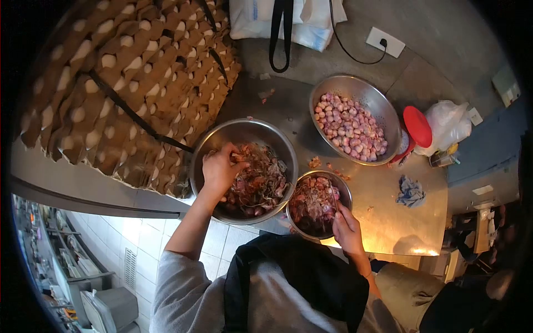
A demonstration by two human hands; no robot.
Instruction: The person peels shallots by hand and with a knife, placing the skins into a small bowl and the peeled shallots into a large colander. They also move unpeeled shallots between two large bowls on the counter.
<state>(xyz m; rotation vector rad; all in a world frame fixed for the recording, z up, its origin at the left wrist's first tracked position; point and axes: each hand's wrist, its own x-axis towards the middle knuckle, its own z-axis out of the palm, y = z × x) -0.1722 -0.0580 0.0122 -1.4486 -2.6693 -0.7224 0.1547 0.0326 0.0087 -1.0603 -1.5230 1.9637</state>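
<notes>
My left hand (220, 168) reaches into a large steel bowl (288, 147) of small reddish shallots and loose papery skins (260, 176). Its fingers are bent and apart from the thumb, with the tips among the skins; nothing shows between them. On the right, my right hand (347, 230) is closed around a small knife (334, 198), its thin blade pointing away from me over a smaller steel bowl (349, 195). Shallots and dry peelings (312, 201) fill this smaller bowl, which stands against the large one. The knife's handle is mostly hidden in my palm.
A tilted steel colander (392, 119) holds many peeled pinkish shallots (351, 126). Strapped egg trays (127, 83) are stacked at the left. A blue cloth (411, 191), a red lid (417, 126) and a plastic bag (447, 123) lie right on the steel table (383, 222). Another person (416, 294) is at lower right.
</notes>
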